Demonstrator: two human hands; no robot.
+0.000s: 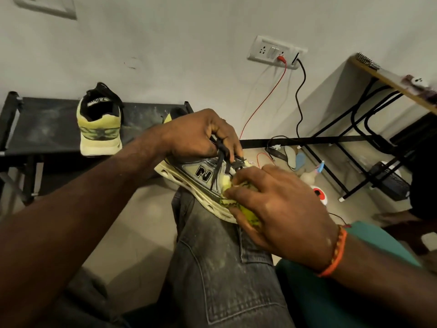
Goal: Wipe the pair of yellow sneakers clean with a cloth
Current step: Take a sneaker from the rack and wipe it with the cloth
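White wall behind; mid-frame, his left hand [201, 136] grips one sneaker [201, 178] on his knee, right hand [281, 209] pressing a clutched yellow cloth [248, 214] against it.

Head-worn view, steeply downward, close

A pale yellow sneaker [100, 129] with a black collar is seen near the middle of the dusty black bench [47, 124]. A second sneaker [201, 181], pale yellow and grey with a black "N" and black laces, is wiped with a bright yellow, dark-smudged cloth [246, 214] over faded grey jeans [212, 268]. An orange band [335, 252] is worn at the right wrist.
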